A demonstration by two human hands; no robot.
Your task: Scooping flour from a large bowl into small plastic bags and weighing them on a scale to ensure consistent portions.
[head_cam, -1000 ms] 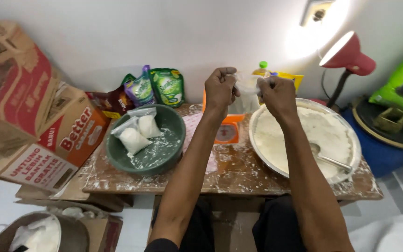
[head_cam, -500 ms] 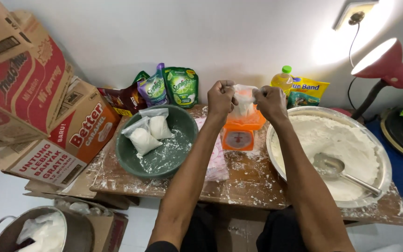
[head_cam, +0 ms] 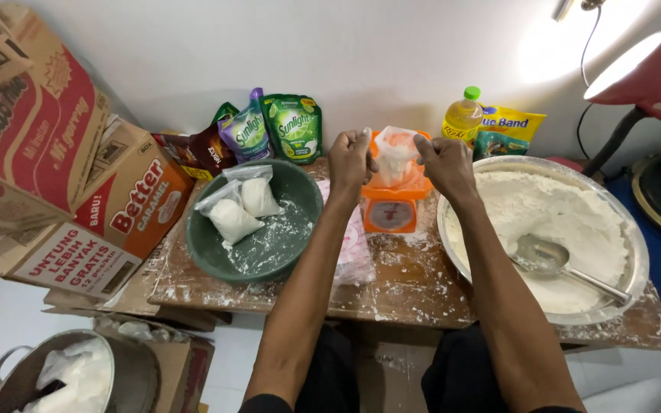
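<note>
Over the floury wooden table (head_cam: 415,287), left hand (head_cam: 350,158) and right hand (head_cam: 444,162) – both closed (fingers pinched) – grip a clear plastic bag (head_cam: 395,153).

Two filled plastic bags (head_cam: 240,208) lie in one green bowl (head_cam: 300,229) at centre left; two green pouches (head_cam: 277,126) stand above; one metal basin (head_cam: 629,283) at right holds one spoon (head_cam: 552,260); one orange scale (head_cam: 392,210) at centre.

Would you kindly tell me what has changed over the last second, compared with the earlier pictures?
Little changed. Both hands, the left hand and the right hand, keep pinching the top of the small plastic bag over the orange scale; the hands sit slightly further apart. The two filled bags in the green bowl and the spoon in the flour pan stayed put.
</note>
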